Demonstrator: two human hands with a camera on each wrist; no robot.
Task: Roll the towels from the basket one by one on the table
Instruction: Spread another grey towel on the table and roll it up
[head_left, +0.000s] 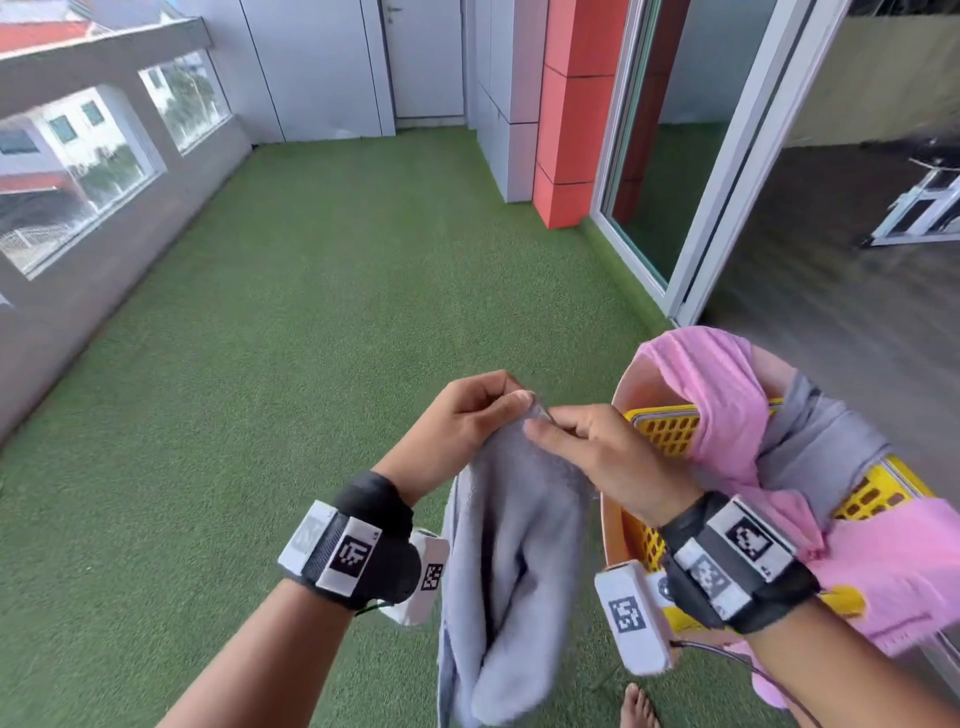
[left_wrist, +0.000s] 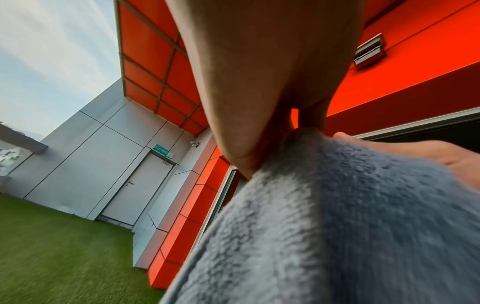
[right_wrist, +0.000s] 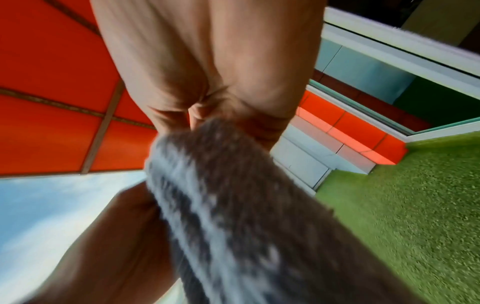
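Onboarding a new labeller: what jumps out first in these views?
The grey towel hanging mid-frame, its top edge pinched by both the left hand and the right hand over green turf. At right, a yellow basket draped with a pink towel. Behind it, an orange-red pillar.

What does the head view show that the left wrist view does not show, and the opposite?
Only the head view shows the yellow basket with a pink towel draped over it, and both wrist devices. Only the left wrist view shows the sky and a green sign above the white door. Both show the grey towel pinched at its top by the left hand and the right hand, and green turf.
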